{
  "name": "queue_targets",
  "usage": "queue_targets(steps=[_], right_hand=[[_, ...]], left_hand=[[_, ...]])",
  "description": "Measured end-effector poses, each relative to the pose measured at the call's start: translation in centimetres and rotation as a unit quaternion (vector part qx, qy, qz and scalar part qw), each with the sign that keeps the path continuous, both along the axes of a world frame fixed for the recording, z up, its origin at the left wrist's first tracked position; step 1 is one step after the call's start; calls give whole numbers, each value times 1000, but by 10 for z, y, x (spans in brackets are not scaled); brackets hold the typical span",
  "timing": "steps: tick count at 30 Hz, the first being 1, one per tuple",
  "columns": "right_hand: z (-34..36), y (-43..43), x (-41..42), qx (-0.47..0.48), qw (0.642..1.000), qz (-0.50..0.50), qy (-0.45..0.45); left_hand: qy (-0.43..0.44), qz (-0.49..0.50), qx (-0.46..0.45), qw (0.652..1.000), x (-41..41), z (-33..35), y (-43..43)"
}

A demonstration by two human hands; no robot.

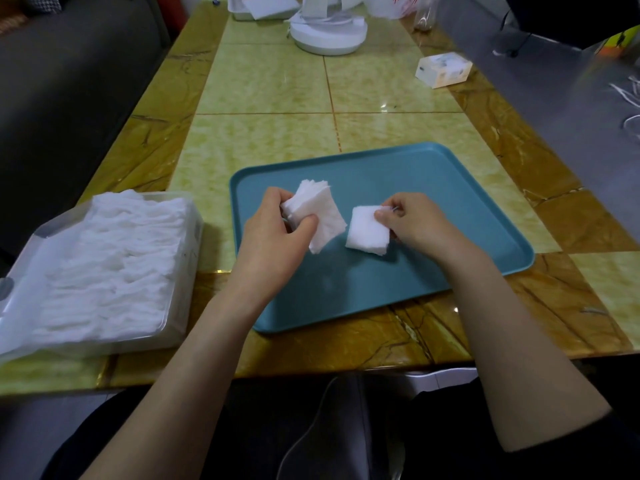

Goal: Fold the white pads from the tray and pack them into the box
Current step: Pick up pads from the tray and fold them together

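Observation:
A teal tray (433,209) lies on the tiled table in front of me. Over its left part my left hand (273,230) grips a small stack of white pads (320,209), fanned and tilted. My right hand (412,223) pinches the upper right corner of a single white pad (365,233) that hangs just above the tray floor. To the left, at the table's near edge, a clear plastic box (180,271) holds rows of folded white pads (104,258), filled nearly to its rim.
A white round appliance base (329,32) stands at the far end of the table. A small white carton (443,69) lies at the far right. A white tray with sheets (263,8) sits at the back. A grey sofa (69,81) runs along the left.

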State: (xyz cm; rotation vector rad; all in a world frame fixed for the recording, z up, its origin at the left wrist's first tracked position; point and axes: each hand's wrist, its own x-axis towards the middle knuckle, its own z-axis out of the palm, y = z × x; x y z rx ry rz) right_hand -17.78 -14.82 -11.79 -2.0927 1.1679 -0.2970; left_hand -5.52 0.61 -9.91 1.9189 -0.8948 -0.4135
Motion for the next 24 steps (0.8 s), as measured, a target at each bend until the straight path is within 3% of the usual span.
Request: queue_targets(steps=[2,10,16,20,24], right_hand=[[-7,2,0,-23,998,-2,52],[-7,7,0,-77,990,3,118],[-2,12,1,-88,990,33,110],[1,13,4,-42,998,21,-39],[26,26,2,149,961,93,-215]], left_hand=[[1,-1,2,1000,0,0,1],[1,-1,5,1000,1,-2,1],[-3,0,10,1000,2,-3,-1],[-32,15,19,999,5,-3,2],[-57,35,18,998,10,-5,3]])
